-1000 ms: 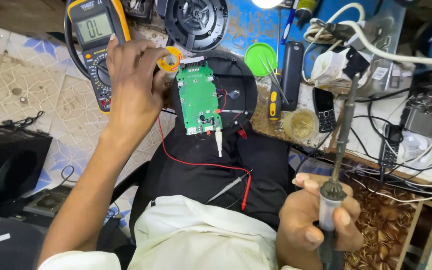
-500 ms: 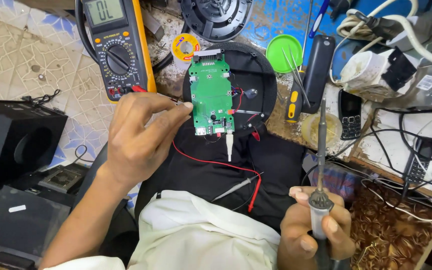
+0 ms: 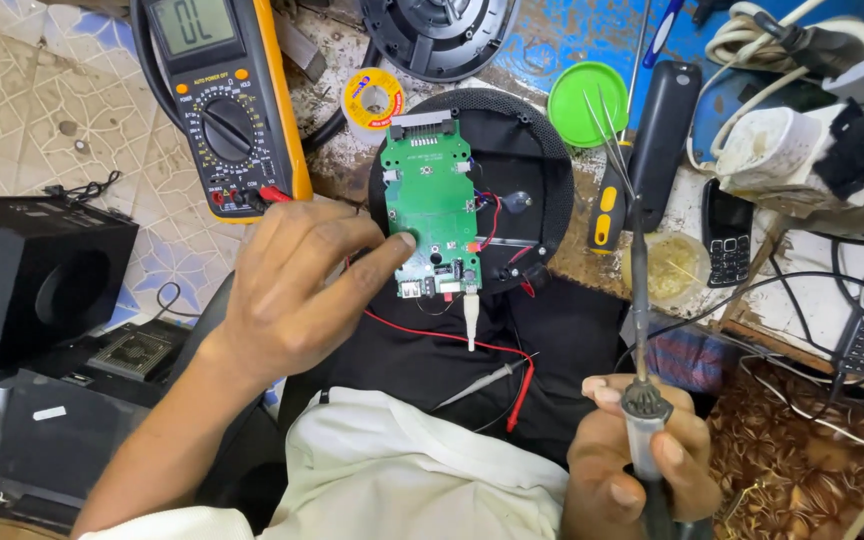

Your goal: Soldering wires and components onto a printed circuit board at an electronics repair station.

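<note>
Left hand (image 3: 297,285) loosely curled, holding nothing, fingertip pressing the lower left edge of the green circuit board (image 3: 430,205), which lies on a round black speaker (image 3: 527,170). Right hand (image 3: 632,470) grips a soldering iron (image 3: 640,330) upright, tip well clear of the board. Yellow multimeter (image 3: 222,100) beside the left hand.

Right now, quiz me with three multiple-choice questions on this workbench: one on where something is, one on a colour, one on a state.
1. Where does the left hand touch?
A. the green circuit board
B. the yellow multimeter
C. the black speaker box

2. What colour is the round lid near the tweezers?
A. red
B. green
C. white

3. What is the right hand doing?
A. lying open and empty
B. pressing phone keys
C. gripping the soldering iron, tip up

Answers:
1 A, a fingertip rests on the board's lower left edge.
2 B, the lid is bright green.
3 C, the fingers are wrapped round the iron's handle, with the shaft pointing away from the body.
</note>
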